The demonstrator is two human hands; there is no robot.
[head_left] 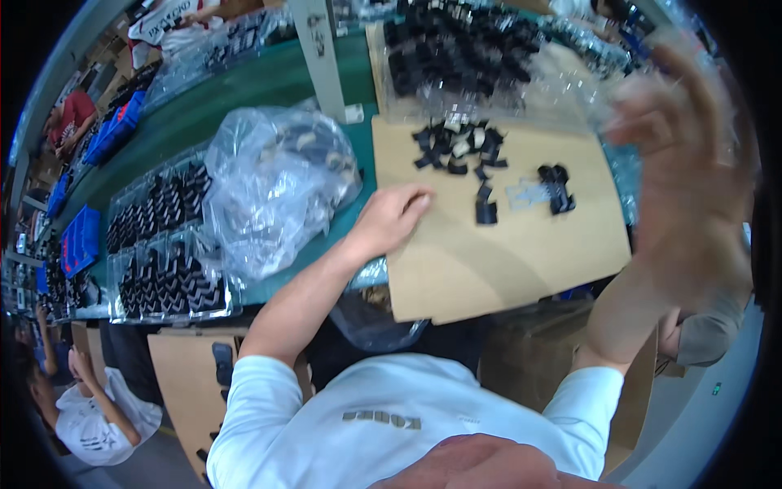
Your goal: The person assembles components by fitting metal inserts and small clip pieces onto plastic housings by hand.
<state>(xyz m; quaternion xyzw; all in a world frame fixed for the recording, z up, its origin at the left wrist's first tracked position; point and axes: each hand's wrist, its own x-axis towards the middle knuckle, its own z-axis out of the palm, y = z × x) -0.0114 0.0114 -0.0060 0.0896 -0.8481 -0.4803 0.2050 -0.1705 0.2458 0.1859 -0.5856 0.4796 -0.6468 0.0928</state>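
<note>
My left hand [392, 218] rests on the left edge of a brown cardboard sheet [444, 273]. Its fingers are curled in, and nothing shows in them. Raised at the right, close to the camera, my right hand [692, 171] is blurred; its fingers look apart, with nothing visible between them. On the cardboard lies a loose pile of small black curved pieces [456, 147], some with pale patches. A single black piece [486, 213] sits nearer to me. Right of it, a clear flat plastic part [528, 194] lies beside a black clip-like part [559, 189].
A crumpled clear plastic bag [273, 187] covers the green table left of the cardboard. Clear trays of black parts [167, 281] stand farther left. Behind, a bag of black parts [464, 57] lies near a metal post [319, 57]. Blue bins [80, 239] and other people are around.
</note>
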